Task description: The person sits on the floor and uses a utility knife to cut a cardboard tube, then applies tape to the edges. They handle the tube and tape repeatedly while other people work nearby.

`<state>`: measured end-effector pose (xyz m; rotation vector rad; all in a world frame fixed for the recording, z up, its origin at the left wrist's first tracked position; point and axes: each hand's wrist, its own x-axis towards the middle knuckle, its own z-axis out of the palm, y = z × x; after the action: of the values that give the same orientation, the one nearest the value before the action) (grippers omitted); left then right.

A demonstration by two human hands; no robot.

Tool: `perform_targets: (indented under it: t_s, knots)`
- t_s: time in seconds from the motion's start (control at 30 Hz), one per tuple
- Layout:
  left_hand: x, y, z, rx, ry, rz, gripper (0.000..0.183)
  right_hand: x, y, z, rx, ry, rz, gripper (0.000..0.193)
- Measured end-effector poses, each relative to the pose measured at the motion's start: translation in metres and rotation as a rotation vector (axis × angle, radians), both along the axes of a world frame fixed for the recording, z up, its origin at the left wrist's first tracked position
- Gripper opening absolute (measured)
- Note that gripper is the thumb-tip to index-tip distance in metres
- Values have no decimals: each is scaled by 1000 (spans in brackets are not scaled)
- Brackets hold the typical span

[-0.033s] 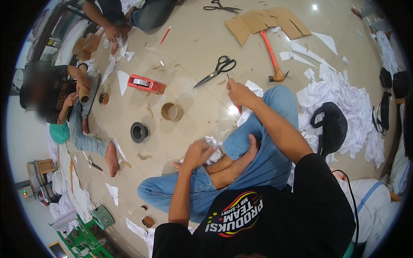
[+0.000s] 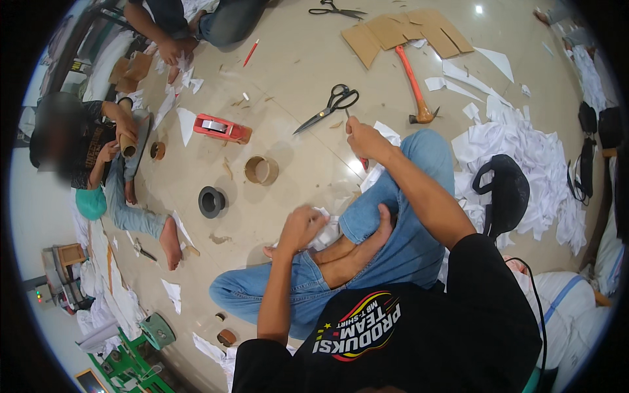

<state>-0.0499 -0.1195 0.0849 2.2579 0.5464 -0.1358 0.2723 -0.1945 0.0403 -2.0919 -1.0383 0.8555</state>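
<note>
I sit cross-legged on a tiled floor. My right hand (image 2: 368,140) is closed around a slim tool with a thin dark tip; a red end (image 2: 364,163) shows below the fist, but its exact kind is hidden. My left hand (image 2: 303,227) hovers over my shins beside a crumpled white piece (image 2: 329,234), its fingers smeared by motion. Whether it grips that piece cannot be made out. Black-handled scissors (image 2: 331,108) lie just beyond my right hand. A cardboard ring (image 2: 262,170) and a dark grey flanged spool (image 2: 211,202) sit ahead of my left hand.
A red tape dispenser (image 2: 221,128), an orange-handled axe (image 2: 419,98) and flat cardboard (image 2: 406,36) lie farther out. White cloth scraps (image 2: 517,164) heap at my right with a black cap (image 2: 503,193) on them. A co-worker (image 2: 98,144) sits left holding a cardboard tube; another person is at the top.
My left hand has shifted slightly away from me, up beside the white piece. My right hand keeps nearly the same place with its tool.
</note>
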Motion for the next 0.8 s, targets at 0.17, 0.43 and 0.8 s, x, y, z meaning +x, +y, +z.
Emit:
perform_targets:
  t_s: [0.17,0.43,0.8]
  knots:
    - [106,48,-24,7,-312,209,24,26,2,11,138,77,-174,30]
    - [220,58,-62,347,-146,294,20,32,2,41,279,394,-447,43]
    - [181,42,-31,-664,-429,881,26,15,-5,72,282,274,-178,33]
